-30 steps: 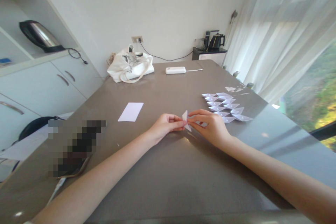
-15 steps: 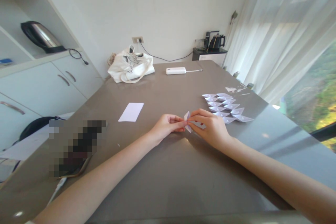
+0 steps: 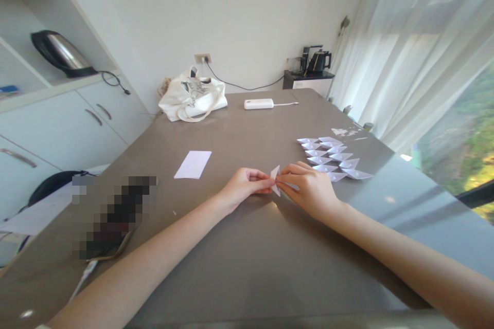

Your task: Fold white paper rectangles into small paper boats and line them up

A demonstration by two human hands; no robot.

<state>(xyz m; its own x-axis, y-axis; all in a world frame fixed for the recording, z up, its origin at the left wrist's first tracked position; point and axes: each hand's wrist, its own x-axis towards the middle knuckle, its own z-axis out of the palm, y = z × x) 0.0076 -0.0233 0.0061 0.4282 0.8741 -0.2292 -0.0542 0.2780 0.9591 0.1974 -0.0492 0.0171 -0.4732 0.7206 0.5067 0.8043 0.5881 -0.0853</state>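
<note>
A small folded white paper boat [image 3: 275, 174] is held between my two hands above the middle of the table, its pointed ends up and down. My left hand [image 3: 249, 185] pinches it from the left between thumb and fingers. From the other side, the fingertips of my right hand [image 3: 309, 185] grip it and cover part of it. Just beyond my right hand, several folded paper boats [image 3: 326, 154] stand in two slanting rows. To the left lies a small stack of white paper sheets [image 3: 193, 164].
A grey table [image 3: 239, 262] spans the view. At its far side are a white bag [image 3: 196, 100] and a white power bank [image 3: 258, 104] with a short cable. A blurred-out phone [image 3: 116, 221] with a white cable lies left of my left forearm. Paper scraps [image 3: 343, 132] lie at the far right.
The fingers of my right hand have drawn in closer together on the folded paper. My left hand has hardly moved, and the boats and sheets stay in place.
</note>
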